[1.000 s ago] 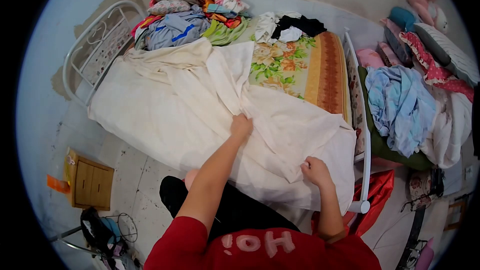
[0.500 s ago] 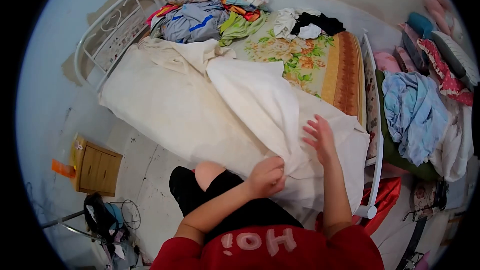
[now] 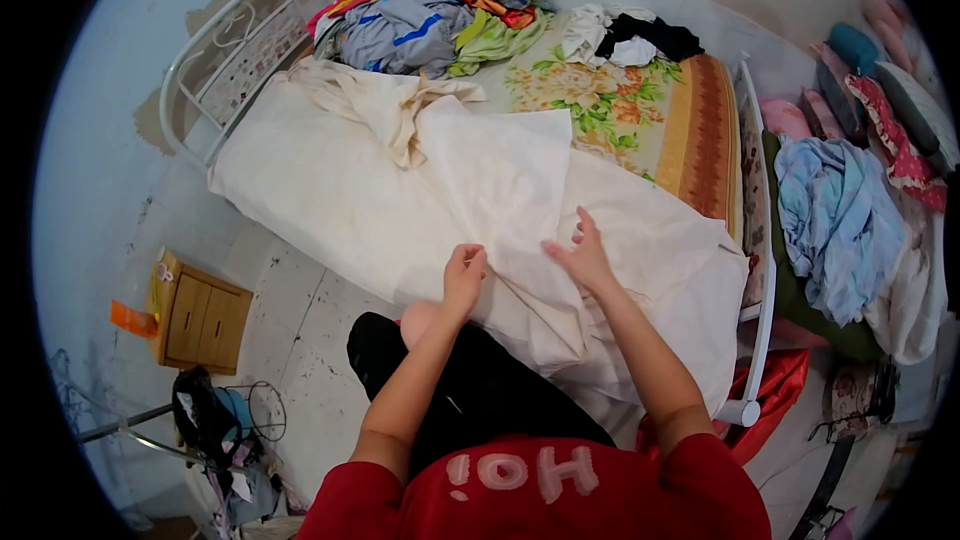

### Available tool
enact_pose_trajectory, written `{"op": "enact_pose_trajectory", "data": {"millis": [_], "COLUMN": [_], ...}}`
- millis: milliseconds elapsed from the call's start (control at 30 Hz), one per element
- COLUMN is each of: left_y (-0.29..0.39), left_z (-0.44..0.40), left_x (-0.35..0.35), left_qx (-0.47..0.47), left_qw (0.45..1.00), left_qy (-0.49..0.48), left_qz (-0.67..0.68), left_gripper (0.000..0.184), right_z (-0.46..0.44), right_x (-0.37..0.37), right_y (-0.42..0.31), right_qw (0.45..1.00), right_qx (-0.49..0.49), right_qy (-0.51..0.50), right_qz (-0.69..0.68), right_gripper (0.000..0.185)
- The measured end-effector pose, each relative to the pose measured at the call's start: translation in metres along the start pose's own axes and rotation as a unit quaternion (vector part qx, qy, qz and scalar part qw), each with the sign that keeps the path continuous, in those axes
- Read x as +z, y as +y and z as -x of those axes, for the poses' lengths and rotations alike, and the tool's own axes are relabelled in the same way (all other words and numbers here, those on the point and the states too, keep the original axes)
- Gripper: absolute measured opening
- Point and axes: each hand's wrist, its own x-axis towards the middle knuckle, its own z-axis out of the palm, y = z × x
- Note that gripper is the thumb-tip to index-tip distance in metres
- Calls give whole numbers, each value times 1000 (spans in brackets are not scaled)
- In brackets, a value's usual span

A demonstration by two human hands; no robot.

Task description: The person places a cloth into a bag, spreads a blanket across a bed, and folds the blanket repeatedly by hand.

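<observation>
A white sheet [image 3: 330, 180] lies rumpled over the near and left parts of a metal-framed bed, its middle folded back on itself. My left hand [image 3: 464, 280] is closed at the near side of that fold, fingertips pinched at the cloth; creases run from the fingers. To its right, my right hand [image 3: 582, 252] hovers just above the sheet with thumb and fingers apart, holding nothing. Below the hands, a loose flap of the sheet droops over the bed's near edge, by my knees.
Uncovered floral bedding [image 3: 590, 105] shows at the far right. Piled clothes and bedding [image 3: 405, 30] sit along the back. White metal rails [image 3: 755, 260] stand at the bed's ends. A wooden cabinet [image 3: 205, 320] is at left; a blue garment [image 3: 835, 220] lies at right.
My left hand has moved left and farther over the bed. The right hand has shifted left, still open. The folded part of the sheet has flattened, and its loose flap hangs lower.
</observation>
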Motion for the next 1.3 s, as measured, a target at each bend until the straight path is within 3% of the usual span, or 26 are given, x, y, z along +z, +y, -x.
{"op": "enact_pose_trajectory", "data": {"millis": [67, 133, 267, 333, 367, 433, 467, 567, 600, 667, 700, 767, 833, 867, 900, 933, 1067, 1133, 1167, 1233, 1267, 1300], "left_y": [-11, -18, -20, -17, -12, 8, 21, 43, 55, 59, 40, 8, 7, 8, 25, 41, 104, 134, 143, 141, 140, 139], "left_z": [-10, -14, -12, -18, -21, -28, -31, -45, -43, -51, -69, -96, -98, -101, -96, -92, -33, 20, 43, 79, 88, 90], "left_x": [-3, -5, -16, -30, -35, -45, -50, -70, -73, -82, -88, -101, -105, -108, -111, -115, -141, -142, -139, -149, -146, -142], "left_qx": [-19, -98, -144, -149, -151, -141, -140, -39, -46, -50, -79, -108, -189, -162, -160, -83, 157, 234, 266, 361, 399, 398], "left_qw": [999, 995, 989, 983, 983, 968, 968, 898, 890, 881, 911, 934, 961, 961, 961, 959, 907, 885, 876, 877, 857, 856], "left_qy": [23, 12, -7, 12, 15, 62, 64, -70, -68, -62, -31, 2, 68, 101, 102, 122, 139, 159, 173, 305, 310, 314], "left_qz": [16, 24, 37, 103, 103, 199, 200, 433, 449, 466, 403, 340, 189, 199, 200, 240, 365, 371, 362, 85, 101, 100], "left_gripper": [31, 41, 46, 52, 52, 61, 61, 70, 66, 62, 55, 49, 38, 34, 34, 33, 31, 34, 37, 42, 43, 43], "right_z": [-7, -9, -21, -10, 2, 32, 48, 77, 82, 87, 89, 92, 90, 86, 83, 80, 84, 88, 89, 84, 67, 66], "right_x": [15, 19, 9, -4, -10, -22, -30, -50, -56, -62, -63, -64, -71, -76, -82, -89, -118, -126, -132, -132, -133, -126], "right_y": [37, 42, -8, -47, -65, -99, -110, -106, -101, -82, -74, -71, -78, -79, -79, -80, -117, -115, -113, -101, -82, -90], "right_qw": [969, 960, 951, 986, 986, 958, 953, 913, 878, 865, 851, 869, 905, 905, 943, 971, 982, 945, 933, 879, 803, 802], "right_qx": [-135, -66, -1, -93, -91, -229, -186, -123, -107, -59, -11, -13, 19, 17, -8, -31, -19, -76, -60, -82, -80, -77], "right_qy": [64, -102, -116, -81, -84, -170, -234, -377, -452, -484, -511, -485, -423, -424, -328, -230, -181, -206, -220, -227, -310, -313], "right_qz": [198, 254, 285, 109, 109, -28, -51, -95, -117, -118, -120, -97, 39, 40, 50, 59, -56, -243, -280, -411, -504, -504], "right_gripper": [57, 51, 36, 26, 26, 25, 25, 24, 24, 24, 24, 20, 19, 19, 17, 16, 12, 9, 11, 14, 18, 18]}}
